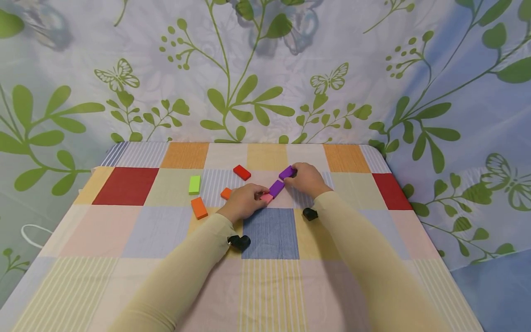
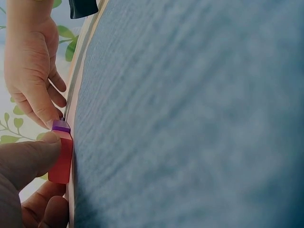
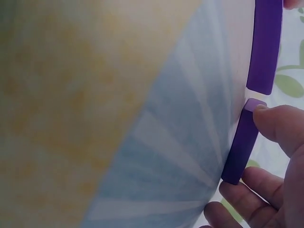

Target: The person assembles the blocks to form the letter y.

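Observation:
My left hand [image 1: 244, 202] pinches a pink block [image 1: 267, 198], which looks red in the left wrist view, thumb on its near end [image 2: 61, 161]. Against the pink block's far end lies a purple block [image 1: 276, 189], forming a slanting row. Beyond it, at the upper right of the row, my right hand [image 1: 309, 179] holds a second purple block [image 1: 286, 172] between thumb and fingers. In the right wrist view a narrow gap separates this held purple block [image 3: 241, 145] from the other purple block [image 3: 266, 47]. All three blocks lie low at the tabletop.
Left of the row are a red block [image 1: 242, 172], a lime green block [image 1: 194, 185], an orange block [image 1: 199, 208] and another orange block [image 1: 226, 193] partly behind my left hand. A patchwork cloth [image 1: 269, 235] covers the table; a leaf-patterned curtain [image 1: 257, 69] hangs behind it.

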`<state>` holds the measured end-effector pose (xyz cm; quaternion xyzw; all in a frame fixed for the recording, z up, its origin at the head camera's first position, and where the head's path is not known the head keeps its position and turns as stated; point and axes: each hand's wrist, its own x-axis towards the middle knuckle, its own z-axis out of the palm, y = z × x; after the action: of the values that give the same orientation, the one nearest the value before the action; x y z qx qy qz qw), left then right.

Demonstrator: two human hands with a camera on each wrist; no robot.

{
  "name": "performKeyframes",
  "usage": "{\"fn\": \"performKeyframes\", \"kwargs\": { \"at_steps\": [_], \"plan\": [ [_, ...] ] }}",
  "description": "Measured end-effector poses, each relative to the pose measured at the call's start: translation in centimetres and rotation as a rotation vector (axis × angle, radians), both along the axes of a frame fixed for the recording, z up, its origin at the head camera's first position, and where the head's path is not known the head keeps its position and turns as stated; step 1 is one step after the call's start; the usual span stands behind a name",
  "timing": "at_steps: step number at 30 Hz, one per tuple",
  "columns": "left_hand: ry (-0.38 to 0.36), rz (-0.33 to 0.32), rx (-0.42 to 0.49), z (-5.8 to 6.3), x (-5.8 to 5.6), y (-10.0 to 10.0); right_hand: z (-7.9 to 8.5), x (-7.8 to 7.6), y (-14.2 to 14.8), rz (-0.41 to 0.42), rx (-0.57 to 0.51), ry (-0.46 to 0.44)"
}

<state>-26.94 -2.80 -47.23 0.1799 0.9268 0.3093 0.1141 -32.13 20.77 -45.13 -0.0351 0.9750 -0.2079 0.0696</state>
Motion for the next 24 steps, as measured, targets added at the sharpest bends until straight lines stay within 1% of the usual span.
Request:
{"fn": "performKeyframes", "kwargs": {
  "at_steps": [7,13,24],
  "plan": [
    [-0.006,0.008,-0.001,0.01,0.04,0.09,-0.32,-0.01,0.36,0.0,-0.006,0.005],
    [-0.006,0.011,-0.012,0.06,0.09,0.16,-0.47,0.05,0.69,0.023,-0.005,0.014],
    [-0.001,0.014,-0.007,0.07,0.11,0.17,-0.21,0.64,0.69,0.034,-0.028,0.005]
  ]
}}
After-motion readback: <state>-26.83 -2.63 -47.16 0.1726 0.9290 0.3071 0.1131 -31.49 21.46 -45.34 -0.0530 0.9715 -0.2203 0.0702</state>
